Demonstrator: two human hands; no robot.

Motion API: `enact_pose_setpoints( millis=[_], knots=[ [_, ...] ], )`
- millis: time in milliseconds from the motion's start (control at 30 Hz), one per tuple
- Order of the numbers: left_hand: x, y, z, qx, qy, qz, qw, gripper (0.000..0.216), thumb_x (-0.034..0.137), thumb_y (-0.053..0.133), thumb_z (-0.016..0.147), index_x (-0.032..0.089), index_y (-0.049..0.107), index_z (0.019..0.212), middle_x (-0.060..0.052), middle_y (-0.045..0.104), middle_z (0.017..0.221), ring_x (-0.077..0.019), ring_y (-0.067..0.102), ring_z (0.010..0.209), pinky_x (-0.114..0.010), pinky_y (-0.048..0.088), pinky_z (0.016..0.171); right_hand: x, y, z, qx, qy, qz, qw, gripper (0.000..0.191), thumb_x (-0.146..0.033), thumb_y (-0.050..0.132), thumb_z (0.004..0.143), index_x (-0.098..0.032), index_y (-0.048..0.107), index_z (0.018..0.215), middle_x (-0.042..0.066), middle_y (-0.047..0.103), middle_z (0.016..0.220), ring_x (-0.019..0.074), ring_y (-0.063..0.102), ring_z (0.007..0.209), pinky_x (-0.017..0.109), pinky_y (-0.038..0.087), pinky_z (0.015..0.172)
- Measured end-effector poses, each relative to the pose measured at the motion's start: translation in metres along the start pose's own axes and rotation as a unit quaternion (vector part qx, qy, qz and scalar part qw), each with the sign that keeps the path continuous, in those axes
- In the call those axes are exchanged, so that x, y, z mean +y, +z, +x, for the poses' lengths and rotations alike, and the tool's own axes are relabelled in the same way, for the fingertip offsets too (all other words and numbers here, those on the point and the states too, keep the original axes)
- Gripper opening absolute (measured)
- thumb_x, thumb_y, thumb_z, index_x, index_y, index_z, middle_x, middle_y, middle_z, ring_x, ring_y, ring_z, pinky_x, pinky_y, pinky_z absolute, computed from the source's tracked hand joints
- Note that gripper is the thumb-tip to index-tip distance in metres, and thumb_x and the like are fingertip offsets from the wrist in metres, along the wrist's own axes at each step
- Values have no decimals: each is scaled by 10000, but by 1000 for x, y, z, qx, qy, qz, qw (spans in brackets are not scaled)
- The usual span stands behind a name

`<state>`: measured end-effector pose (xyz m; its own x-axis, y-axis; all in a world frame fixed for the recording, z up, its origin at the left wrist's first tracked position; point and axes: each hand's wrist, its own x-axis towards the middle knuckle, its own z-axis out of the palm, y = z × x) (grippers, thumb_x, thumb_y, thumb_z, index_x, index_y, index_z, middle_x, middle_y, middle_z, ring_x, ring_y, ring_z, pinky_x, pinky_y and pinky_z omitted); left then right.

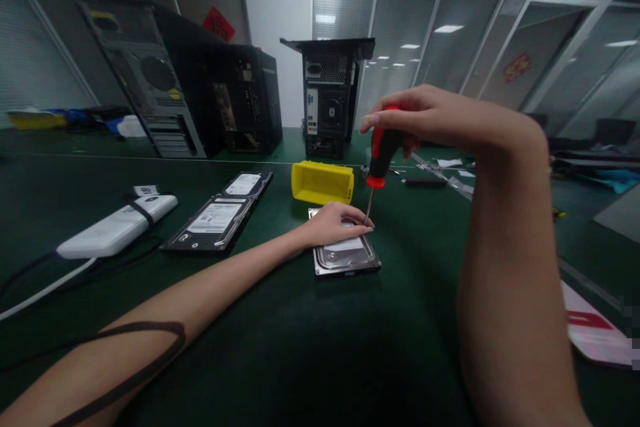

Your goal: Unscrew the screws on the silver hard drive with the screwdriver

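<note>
A silver hard drive lies flat on the green table, its label partly hidden under my left hand. That hand rests across the drive, with thumb and forefinger drawn together around the lower end of a screwdriver's shaft. Gripped from above by my right hand, the red and black screwdriver stands nearly upright, leaning slightly. Its tip meets the drive's right edge, between my left fingertips; any screw there is hidden. Just behind the drive sits a yellow plastic bin, its open side towards me.
Left of me lie more hard drives and a white power strip with cables. Several computer cases stand at the back. A black pen-like object and small loose items are on the right, with a white and red sheet nearer.
</note>
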<state>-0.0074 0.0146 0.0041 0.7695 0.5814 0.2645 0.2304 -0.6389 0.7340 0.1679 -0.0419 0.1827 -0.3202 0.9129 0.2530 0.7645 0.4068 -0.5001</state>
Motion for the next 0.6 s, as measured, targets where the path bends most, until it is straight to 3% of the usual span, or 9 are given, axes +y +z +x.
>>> enact_pose_setpoints(
  millis=[300,533,600],
  knots=[
    [-3,1,1,3,10,-11,1000,260,292,693,923,112,801,1075,-119,801,1121,-218,733,1022,-357,546,957,5,-1,1,5,3,-2,1000,306,-421,642,969,-223,643,1202,78,721,1043,226,685,855,280,540,593],
    [-3,1,1,2,4,-7,1000,248,299,696,925,129,802,1071,-108,802,1119,-220,734,1020,-359,548,952,10,0,1,25,5,17,1000,354,-419,658,955,-247,565,1250,59,703,992,242,688,864,307,577,620],
    [-2,1,1,0,5,-10,1000,253,298,694,928,122,800,1076,-111,801,1120,-217,734,1020,-351,548,949,9,1,2,15,-9,22,1000,276,-401,650,962,-235,606,1179,63,704,984,244,688,881,303,577,621]
  ],
)
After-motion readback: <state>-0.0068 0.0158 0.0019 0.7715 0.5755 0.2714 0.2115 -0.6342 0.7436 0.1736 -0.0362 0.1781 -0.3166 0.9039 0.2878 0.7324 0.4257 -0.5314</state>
